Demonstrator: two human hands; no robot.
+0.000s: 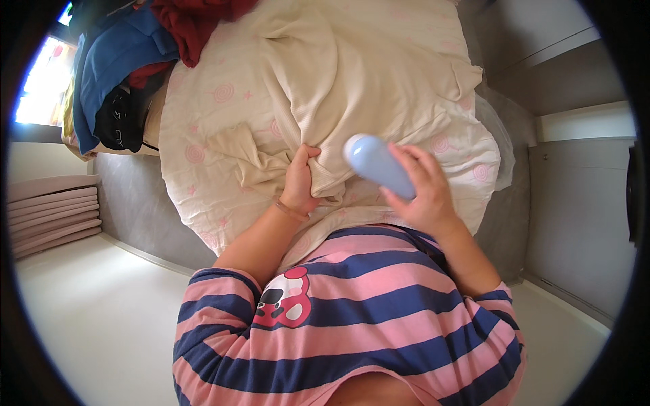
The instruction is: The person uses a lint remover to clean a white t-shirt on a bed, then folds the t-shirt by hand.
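A cream ribbed knit garment (350,86) lies spread and rumpled before me, one sleeve-like part bunched at the left. My left hand (300,178) is closed on a gathered fold near its lower edge. In my right hand (426,188) is a light-blue handheld device (378,165) shaped like a fabric shaver, with a rounded, paler end pointing up and left. It appears held just above the knit and is slightly blurred. Its underside is hidden, so contact with the garment cannot be told.
Beneath the garment is a white cloth (203,177) with pink swirls and stars, reaching my lap. Blue clothing (127,51), a red garment (188,30) and a black one (119,119) are piled at the upper left. Grey cabinets (579,213) stand at the right.
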